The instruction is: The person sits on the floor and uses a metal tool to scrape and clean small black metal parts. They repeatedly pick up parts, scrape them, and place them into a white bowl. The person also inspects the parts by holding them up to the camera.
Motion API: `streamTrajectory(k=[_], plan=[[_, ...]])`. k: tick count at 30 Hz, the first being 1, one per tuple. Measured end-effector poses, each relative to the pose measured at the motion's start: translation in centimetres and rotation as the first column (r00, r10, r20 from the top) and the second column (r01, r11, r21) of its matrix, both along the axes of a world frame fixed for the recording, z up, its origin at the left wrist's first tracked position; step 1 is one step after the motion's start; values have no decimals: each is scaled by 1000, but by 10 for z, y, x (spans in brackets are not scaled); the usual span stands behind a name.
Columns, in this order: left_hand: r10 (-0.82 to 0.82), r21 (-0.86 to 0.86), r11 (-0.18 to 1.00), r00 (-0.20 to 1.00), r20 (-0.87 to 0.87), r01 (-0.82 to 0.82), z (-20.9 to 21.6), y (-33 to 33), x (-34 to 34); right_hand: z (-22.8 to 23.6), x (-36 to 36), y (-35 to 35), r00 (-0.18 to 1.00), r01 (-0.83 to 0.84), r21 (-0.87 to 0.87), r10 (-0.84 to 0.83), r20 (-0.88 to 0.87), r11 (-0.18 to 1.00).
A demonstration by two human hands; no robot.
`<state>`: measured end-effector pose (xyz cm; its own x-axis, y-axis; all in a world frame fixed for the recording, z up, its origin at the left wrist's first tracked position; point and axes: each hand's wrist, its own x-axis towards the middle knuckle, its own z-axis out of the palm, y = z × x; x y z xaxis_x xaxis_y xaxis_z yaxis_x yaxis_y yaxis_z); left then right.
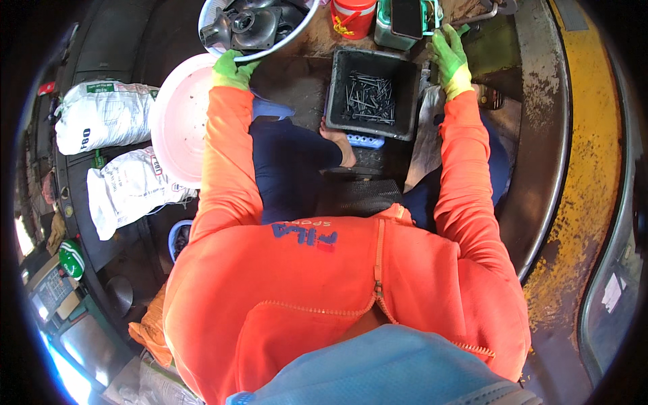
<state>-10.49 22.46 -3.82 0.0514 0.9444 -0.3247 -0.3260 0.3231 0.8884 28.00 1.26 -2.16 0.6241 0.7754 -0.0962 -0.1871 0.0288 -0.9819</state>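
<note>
My left hand point(233, 69), in a green-yellow glove, is at the near rim of a white basin point(297, 32). Its fingers are bent over that rim, with the thumb lower and apart. Dark metal parts point(253, 23) lie heaped in the basin. At the upper right my right hand point(449, 59), gloved alike, is raised with its fingers stretched out and nothing visible in it. It is nearest to a green container point(393, 42) with a dark flat device point(406, 18) on top. Between my arms a black bin point(405, 111) holds several dark bolt-like pieces point(368, 98).
A pink basin point(177, 115) sits beside my left forearm, with white sacks point(104, 118) farther left. A red bucket point(353, 17) stands behind the bin. Blue plastic point(365, 140) shows beneath the bin, near my foot point(345, 152). A worn yellow metal frame point(580, 169) borders the right.
</note>
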Motion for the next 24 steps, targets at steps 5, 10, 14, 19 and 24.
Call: streamTrajectory(k=[5, 10, 14, 19, 24], plan=[[-45, -209, 973, 973, 227, 94, 21, -88, 1, 49, -20, -49, 976, 18, -146, 14, 216, 989], [-492, 140, 818, 804, -333, 559, -20, -164, 7, 133, -52, -158, 933, 76, -19, -65, 353, 997], [-271, 168, 479, 328, -905, 861, -57, -181, 38, 192, -82, -245, 736, 308, 99, -303, 605, 946], [-203, 167, 404, 266, -942, 899, -95, -199, 75, 259, -109, -338, -103, 446, 404, -403, 909, 798], [-374, 94, 357, 234, -897, 929, -168, -175, 76, 288, -126, -421, -485, 504, 592, -361, 797, 630]])
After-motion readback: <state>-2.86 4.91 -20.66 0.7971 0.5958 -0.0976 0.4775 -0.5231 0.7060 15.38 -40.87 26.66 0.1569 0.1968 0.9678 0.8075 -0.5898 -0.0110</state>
